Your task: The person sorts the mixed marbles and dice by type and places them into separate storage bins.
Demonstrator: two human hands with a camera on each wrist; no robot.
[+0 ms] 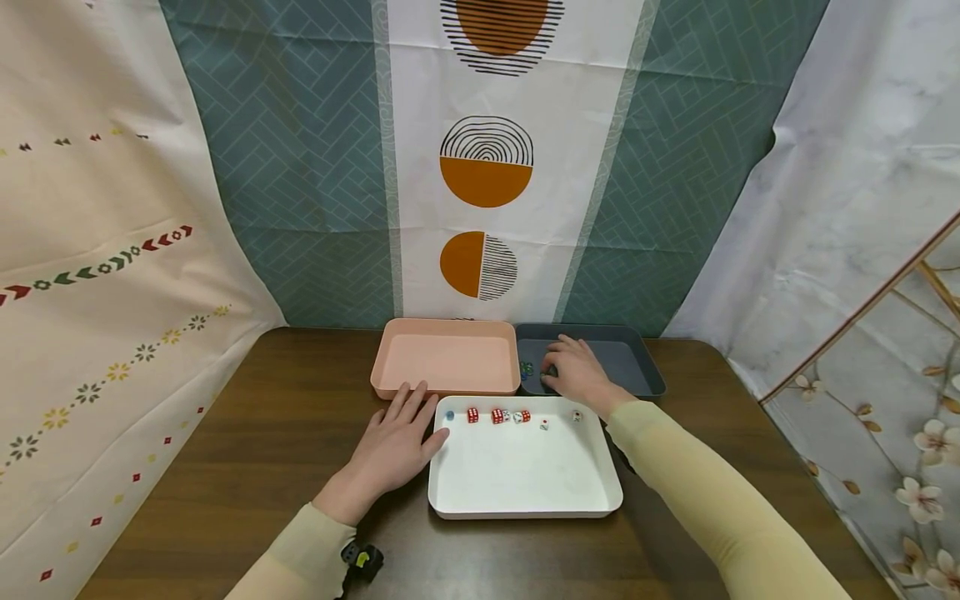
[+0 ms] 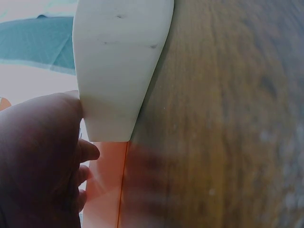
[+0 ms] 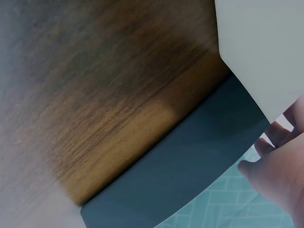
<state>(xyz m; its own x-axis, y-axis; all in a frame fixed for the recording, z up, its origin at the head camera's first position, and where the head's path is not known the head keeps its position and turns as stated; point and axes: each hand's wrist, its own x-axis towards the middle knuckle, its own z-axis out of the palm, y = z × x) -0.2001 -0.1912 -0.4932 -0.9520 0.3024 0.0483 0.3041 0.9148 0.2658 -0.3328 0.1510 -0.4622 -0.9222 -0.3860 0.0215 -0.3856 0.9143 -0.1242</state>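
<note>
My left hand (image 1: 393,446) lies with straight fingers at the left edge of the white tray (image 1: 525,475). Its thumb touches that tray's rim, while its fingertips reach the front edge of the pink tray (image 1: 450,358). Over the dark grey tray (image 1: 618,358) is my right hand (image 1: 577,372), fingers bent downward. A gap shows between thumb and fingers in the right wrist view. Small green dice (image 1: 527,368) lie beside it; a dark greenish bit sits by the fingertips, too small to make out. Red dice (image 1: 497,416), white dice (image 1: 544,425) and a blue die (image 1: 450,415) lie along the white tray's back.
The three trays stand close together on a brown wooden table (image 1: 292,450). A patterned cloth (image 1: 487,275) hangs right behind the back trays, with more cloth at both sides. A black strap device (image 1: 363,560) is on the left wrist.
</note>
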